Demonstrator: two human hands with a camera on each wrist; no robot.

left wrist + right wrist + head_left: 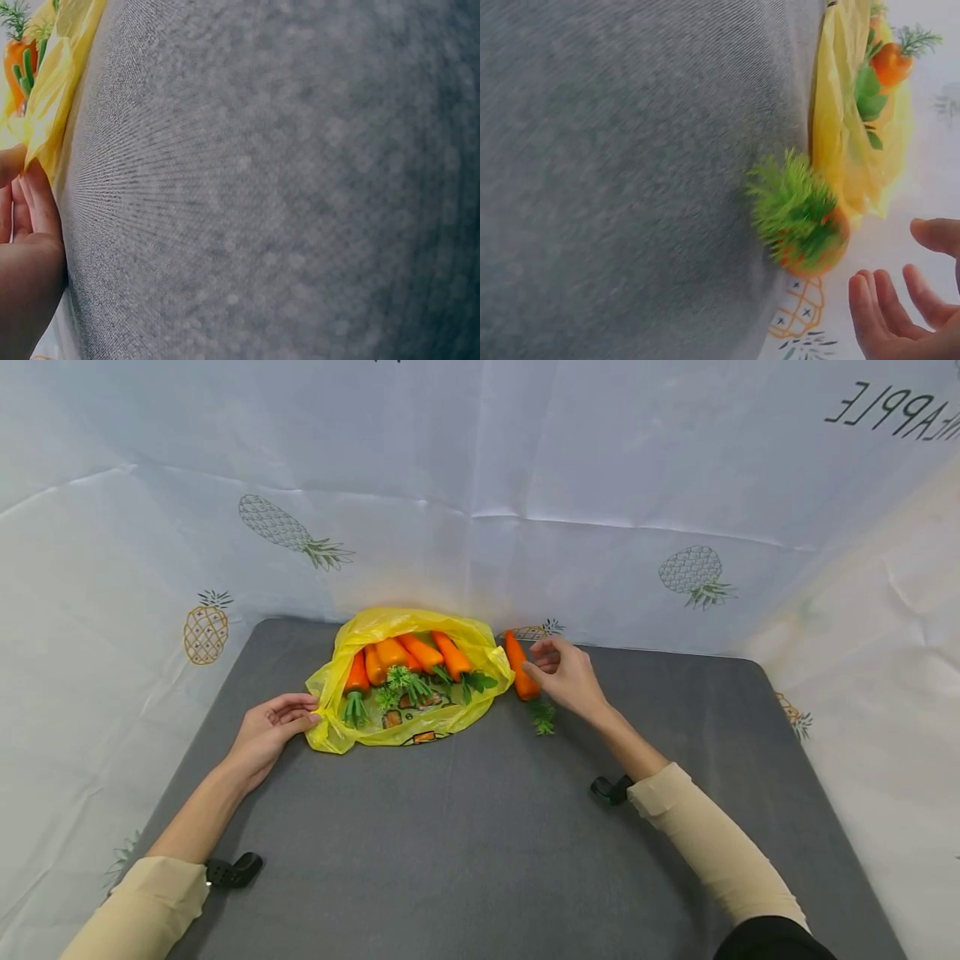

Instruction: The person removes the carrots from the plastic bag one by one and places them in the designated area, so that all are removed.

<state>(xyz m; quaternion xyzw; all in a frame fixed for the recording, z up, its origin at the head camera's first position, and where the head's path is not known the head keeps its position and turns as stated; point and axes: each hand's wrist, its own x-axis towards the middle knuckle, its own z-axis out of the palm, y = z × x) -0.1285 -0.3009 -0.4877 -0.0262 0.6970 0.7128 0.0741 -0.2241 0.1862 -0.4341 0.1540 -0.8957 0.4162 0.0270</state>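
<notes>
Your left hand [262, 739] pinches the yellow bag [420, 620] at its eight o'clock edge, probably to steady the open mouth around the carrots inside [418, 652]. At the bag's three o'clock, a loose carrot [517, 662] lies on the worktop [450, 827], leafy end toward five. Your right hand [570, 681] is just beside it, fingers and thumb spread, seemingly to suit its width.

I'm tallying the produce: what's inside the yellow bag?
Inside the bag lie several orange carrots with green tops. Where they overlap, they cover one another and whatever lies beneath or behind them, so I can't give a sure count.
</notes>
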